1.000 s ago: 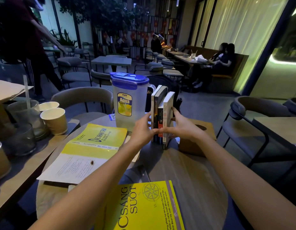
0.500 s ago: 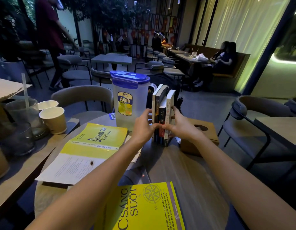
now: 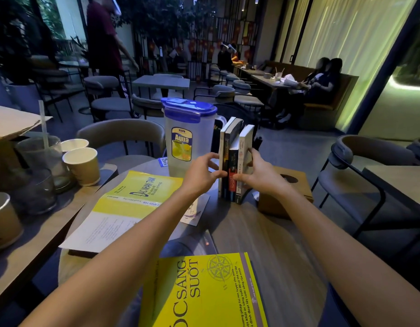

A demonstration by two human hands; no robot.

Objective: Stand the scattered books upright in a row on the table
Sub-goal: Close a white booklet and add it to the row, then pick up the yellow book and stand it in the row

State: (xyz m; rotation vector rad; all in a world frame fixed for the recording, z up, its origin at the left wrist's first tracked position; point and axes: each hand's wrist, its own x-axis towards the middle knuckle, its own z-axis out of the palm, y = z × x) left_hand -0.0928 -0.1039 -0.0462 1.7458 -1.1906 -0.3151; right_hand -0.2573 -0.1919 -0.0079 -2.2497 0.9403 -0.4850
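Both hands are bracing the upright books point(image 3: 234, 161) near the far edge of the round table point(image 3: 270, 244). Left hand point(image 3: 200, 177) is pinching the white outer book with curled fingers; right hand point(image 3: 260, 175) is pressing the opposite side, thumb lying across the spines. These books are standing just beside the plastic pitcher point(image 3: 187, 138). One yellow book point(image 3: 204, 291) is lying flat at the near edge, and an open yellow book point(image 3: 131, 201) is lying toward the left edge.
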